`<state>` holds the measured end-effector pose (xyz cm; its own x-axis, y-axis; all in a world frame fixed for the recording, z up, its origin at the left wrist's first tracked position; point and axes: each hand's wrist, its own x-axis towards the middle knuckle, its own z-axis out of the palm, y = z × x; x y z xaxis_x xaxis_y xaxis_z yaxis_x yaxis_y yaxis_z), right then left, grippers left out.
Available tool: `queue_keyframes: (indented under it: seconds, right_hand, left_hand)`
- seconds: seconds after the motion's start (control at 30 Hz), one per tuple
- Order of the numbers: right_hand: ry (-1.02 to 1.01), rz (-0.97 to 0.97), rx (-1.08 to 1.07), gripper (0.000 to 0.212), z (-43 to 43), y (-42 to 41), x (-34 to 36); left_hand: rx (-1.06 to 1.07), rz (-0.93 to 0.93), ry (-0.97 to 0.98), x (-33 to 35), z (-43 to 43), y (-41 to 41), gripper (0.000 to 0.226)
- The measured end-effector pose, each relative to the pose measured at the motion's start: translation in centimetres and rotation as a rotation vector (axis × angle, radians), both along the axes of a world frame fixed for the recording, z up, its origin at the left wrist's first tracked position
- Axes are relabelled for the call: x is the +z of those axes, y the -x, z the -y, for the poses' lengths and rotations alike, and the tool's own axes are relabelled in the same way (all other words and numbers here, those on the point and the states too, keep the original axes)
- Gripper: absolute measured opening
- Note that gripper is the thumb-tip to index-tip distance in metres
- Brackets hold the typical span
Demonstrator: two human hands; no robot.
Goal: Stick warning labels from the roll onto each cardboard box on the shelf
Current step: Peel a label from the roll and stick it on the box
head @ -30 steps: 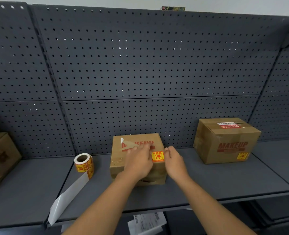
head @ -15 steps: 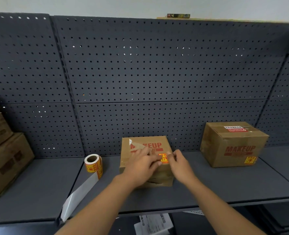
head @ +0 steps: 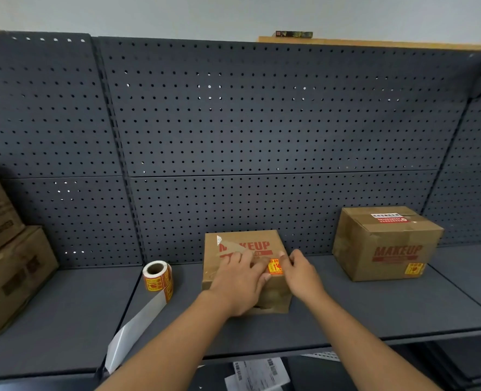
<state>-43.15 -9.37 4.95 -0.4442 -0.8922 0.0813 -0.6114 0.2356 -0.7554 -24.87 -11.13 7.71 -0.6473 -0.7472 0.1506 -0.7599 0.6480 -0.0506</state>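
Soft, even, fairly dim light falls from above, leaving only faint shadows on the shelf (head: 374, 311). Bright pinpoints shine through some holes in the grey pegboard (head: 261, 122). Wide-angle distortion bows lines toward the left and right edges; fine print looks slightly blurred.

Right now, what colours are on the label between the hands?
The label is yellow and red; head view.

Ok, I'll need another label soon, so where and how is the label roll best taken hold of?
Probably from above, by its round outer wall: the label roll stands on end on the shelf, core hole up, so thumb and fingers can span it. Come at its left and back, since the bare liner tail leaves its front right and trails over the shelf edge.
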Motion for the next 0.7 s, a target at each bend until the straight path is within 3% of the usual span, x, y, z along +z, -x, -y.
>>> queue_keyframes:
  seconds: [0.3,0.4,0.5,0.6,0.7]
  right_hand:
    - [-0.024,-0.129,-0.038,0.036,-0.1,-0.6,0.0]
    - [-0.020,-0.026,-0.027,0.043,-0.4,-0.1,0.2]
    - [0.015,0.100,-0.001,0.052,-1.7,0.5,0.0]
    - [0.041,0.242,0.041,0.054,-2.7,0.6,0.0]
    - [0.048,0.431,0.073,0.048,-2.9,0.4,0.3]
  left_hand:
    - [0.001,-0.209,0.046,-1.1,0.0,-0.3,0.048]
    - [-0.028,-0.217,-0.038,-0.8,0.1,-1.4,0.048]
    - [-0.007,-0.397,-0.204,0.8,0.3,-3.5,0.050]
    - [0.184,-0.623,-0.149,1.0,1.1,-5.7,0.042]
    - [0.465,-0.744,-0.366,0.0,2.4,-6.9,0.064]
